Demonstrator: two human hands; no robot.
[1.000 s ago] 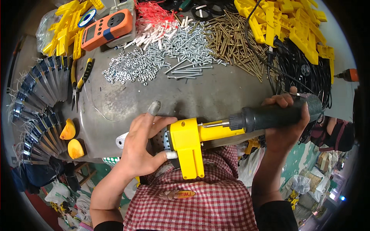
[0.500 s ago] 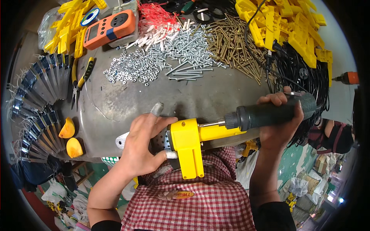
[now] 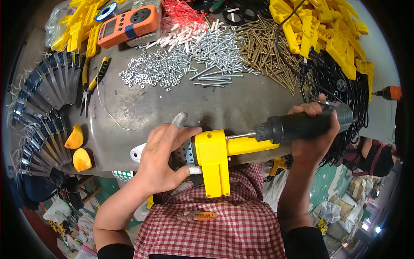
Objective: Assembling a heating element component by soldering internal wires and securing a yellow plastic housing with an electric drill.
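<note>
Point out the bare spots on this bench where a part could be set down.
The largest free patch of the grey bench top lies between the pile of silver screws, the yellow-handled pliers and the left hand. A narrower strip runs above the yellow tool. The far edge is crowded with brass screws, yellow plastic parts and black cables.

A yellow plastic power tool with a black ribbed handle (image 3: 241,144) is held level above the near edge of the grey metal desk (image 3: 142,108). The black handle is clasped by the right hand (image 3: 312,140), while the perforated metal front end is gripped by the left hand (image 3: 161,157), whose fingertips are taped. Piles of silver screws (image 3: 189,60) and brass screws (image 3: 263,47) are spread beyond, beside an orange handheld meter (image 3: 127,26)
</note>
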